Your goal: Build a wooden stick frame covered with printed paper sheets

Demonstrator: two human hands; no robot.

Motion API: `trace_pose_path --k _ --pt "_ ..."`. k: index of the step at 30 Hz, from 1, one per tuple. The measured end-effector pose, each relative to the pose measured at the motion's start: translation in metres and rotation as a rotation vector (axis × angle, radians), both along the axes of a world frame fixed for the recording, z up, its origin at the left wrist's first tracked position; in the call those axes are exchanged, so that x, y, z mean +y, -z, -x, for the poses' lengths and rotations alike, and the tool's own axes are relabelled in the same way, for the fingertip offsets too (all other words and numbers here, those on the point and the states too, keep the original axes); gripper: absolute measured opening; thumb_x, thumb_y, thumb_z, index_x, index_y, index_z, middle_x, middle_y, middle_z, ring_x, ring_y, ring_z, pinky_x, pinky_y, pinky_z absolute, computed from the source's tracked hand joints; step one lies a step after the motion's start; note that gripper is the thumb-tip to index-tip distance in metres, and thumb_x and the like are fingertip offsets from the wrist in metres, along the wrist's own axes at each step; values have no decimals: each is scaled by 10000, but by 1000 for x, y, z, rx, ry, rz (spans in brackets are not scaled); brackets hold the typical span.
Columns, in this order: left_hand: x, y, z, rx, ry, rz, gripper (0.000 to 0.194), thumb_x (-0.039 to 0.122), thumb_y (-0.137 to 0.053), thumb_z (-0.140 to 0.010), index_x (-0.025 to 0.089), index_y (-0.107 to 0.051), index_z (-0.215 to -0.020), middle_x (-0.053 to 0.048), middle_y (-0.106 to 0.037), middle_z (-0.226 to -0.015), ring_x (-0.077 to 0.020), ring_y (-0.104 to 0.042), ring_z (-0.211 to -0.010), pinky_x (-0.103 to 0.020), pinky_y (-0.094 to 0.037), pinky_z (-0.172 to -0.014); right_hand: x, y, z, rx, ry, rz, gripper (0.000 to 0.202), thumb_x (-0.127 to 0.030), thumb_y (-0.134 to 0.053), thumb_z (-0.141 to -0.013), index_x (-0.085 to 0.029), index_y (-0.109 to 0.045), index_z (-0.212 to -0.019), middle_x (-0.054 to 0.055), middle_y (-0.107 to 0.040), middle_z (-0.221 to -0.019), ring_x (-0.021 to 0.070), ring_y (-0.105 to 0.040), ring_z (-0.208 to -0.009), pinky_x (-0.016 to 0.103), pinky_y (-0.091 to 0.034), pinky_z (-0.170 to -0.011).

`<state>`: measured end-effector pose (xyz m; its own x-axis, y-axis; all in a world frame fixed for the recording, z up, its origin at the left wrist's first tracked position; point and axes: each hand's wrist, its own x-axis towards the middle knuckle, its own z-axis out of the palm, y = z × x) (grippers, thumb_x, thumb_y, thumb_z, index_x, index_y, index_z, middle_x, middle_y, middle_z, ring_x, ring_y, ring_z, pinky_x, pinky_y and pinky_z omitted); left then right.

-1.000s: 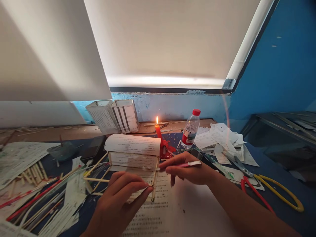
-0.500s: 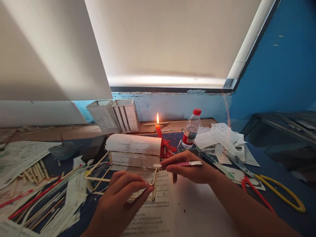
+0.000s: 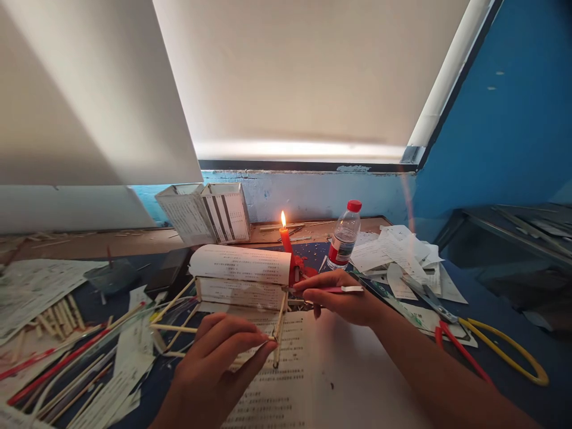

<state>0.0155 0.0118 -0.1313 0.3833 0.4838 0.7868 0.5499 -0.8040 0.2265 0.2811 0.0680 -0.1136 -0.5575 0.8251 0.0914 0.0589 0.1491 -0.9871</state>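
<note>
My left hand (image 3: pixel 214 363) is closed, thumb and fingertips pinching a joint of a small frame made of thin wooden sticks (image 3: pixel 280 325). The frame stands on a printed sheet (image 3: pixel 268 396), and part of it is hidden behind the hand. Between the fingers of my right hand (image 3: pixel 337 292) is a slim pink and white pen-like tool (image 3: pixel 351 289). Its tip points left, close to the frame's upper right corner; whether it touches there I cannot tell. Just behind, a curled printed paper (image 3: pixel 241 264) rests by the frame. A lit red candle (image 3: pixel 285 239) burns beyond the right hand.
A red-capped bottle (image 3: pixel 344 235) stands right of the candle. Scissors with red and yellow handles (image 3: pixel 504 345) lie on the right, near paper scraps (image 3: pixel 397 253). Loose sticks (image 3: pixel 62 316) and red rods (image 3: pixel 58 372) spread over the left. Two paper-covered boxes (image 3: pixel 226 214) stand at the back.
My right hand has drawn the tool's tip slightly up and away from the frame's right-hand stick. My left hand keeps its pinch. The whole view has shifted a little.
</note>
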Motion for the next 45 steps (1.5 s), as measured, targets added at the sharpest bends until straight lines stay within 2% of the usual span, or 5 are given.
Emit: trace_pose_path --k 4,8,23,40,45 --pt "0 -1 -1 3 -2 11 218 61 -766 -797 218 -646 -891 0 -671 -833 -155 -602 -792 -313 -494 -745 0 1 2 5 -126 41 308 -368 -730 -884 -202 -768 -1139 71 -763 -967 113 -671 -649 248 -579 -605" --pt "0 -1 -2 -11 -2 -3 215 57 -763 -797 217 -641 -873 5 -672 -818 -148 -602 -768 -312 -498 -744 -1 0 6 20 23 1 293 -379 -716 -895 -206 -774 -1125 69 -766 -954 92 -645 -618 224 -571 -581" --pt "0 -2 -1 -1 -11 4 202 64 -760 -799 222 -657 -871 0 -679 -827 -156 -625 -775 -305 -513 -727 -13 -3 8 35 -283 56 331 -316 -748 -872 -187 -753 -1177 59 -746 -898 121 -686 -678 253 -599 -643" --pt "1 -2 -1 -6 4 4 212 47 -762 -793 214 -658 -874 -4 -680 -824 -156 -616 -770 -313 -505 -727 -16 -7 6 -35 -223 -1 332 -315 -755 -865 -184 -758 -1171 66 -756 -870 145 -711 -710 262 -599 -665" --pt "0 -2 0 -11 11 7 200 60 -749 -808 219 -654 -884 -2 -672 -832 -156 -607 -793 -303 -505 -750 -12 -9 4 -64 -53 -46 310 -337 -736 -881 -173 -771 -1141 65 -752 -821 135 -690 -683 244 -584 -637"
